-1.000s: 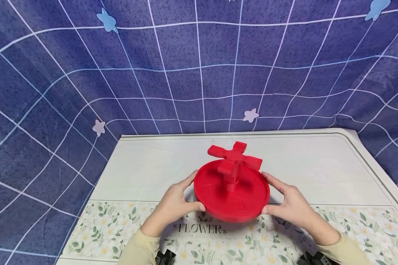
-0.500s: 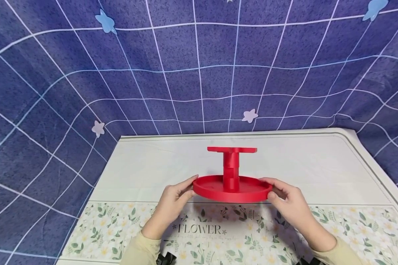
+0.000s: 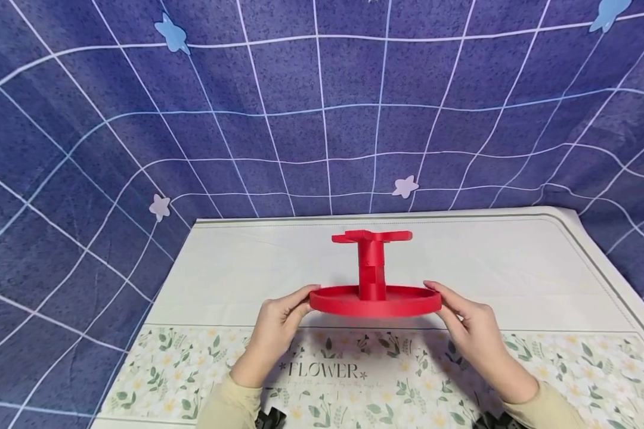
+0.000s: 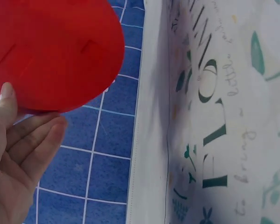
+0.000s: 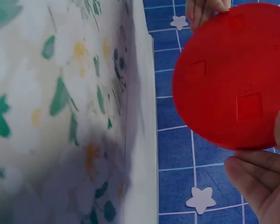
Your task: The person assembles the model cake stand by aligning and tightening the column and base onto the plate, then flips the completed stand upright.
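Between my hands, lifted over the table, is a red round tray-like piece [image 3: 374, 308] with a low rim, a central post and a cross-shaped top [image 3: 372, 236]. It is seen nearly edge-on in the head view. My left hand [image 3: 275, 329] pinches its left rim, and my right hand [image 3: 473, 335] pinches the right rim, thumbs toward the underside. Both wrist views look at the flat red underside [image 5: 224, 84], which has shallow square recesses. In the left wrist view the left hand's fingers [image 4: 32, 140] grip the edge.
Below lies a table [image 3: 236, 262] with a white back part and a flowered cloth band lettered FLOWER [image 3: 324, 370]. Behind it hangs a blue gridded curtain [image 3: 354, 131] with star shapes. The red piece's shadow falls on the cloth.
The red piece has tilted from showing its upper face to nearly edge-on, its front rim rising. It has turned slightly, so the cross top's arms point differently. Both hands keep their grip.
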The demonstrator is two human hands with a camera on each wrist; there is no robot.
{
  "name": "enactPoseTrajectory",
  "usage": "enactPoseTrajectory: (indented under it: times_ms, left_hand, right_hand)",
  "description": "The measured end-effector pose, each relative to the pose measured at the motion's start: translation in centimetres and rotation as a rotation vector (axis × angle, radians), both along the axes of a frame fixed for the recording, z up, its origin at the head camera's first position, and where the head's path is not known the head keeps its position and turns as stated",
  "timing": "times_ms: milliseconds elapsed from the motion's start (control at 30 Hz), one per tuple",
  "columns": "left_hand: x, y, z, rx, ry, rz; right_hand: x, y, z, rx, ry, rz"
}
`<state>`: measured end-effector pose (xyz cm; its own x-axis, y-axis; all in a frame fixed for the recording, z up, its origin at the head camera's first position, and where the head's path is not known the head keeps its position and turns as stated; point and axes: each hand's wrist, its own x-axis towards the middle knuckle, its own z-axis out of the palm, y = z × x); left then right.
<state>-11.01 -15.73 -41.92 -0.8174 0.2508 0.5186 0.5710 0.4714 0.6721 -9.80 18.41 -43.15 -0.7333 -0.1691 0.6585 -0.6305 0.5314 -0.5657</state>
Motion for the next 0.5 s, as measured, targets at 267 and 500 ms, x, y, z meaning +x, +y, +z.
enactPoseTrajectory:
  times_ms: [267, 500]
  left_hand:
    - [-0.23, 0.11, -0.68, -0.041, 0.19, 0.081]
    - [-0.14, 0.39, -0.41, -0.017, 0.121, 0.075]
  right_hand:
    - [-0.21, -0.14, 0.0, 0.026, 0.069, -0.097]
    - [-0.46, -0.26, 0.31, -0.058, 0.012, -0.06]
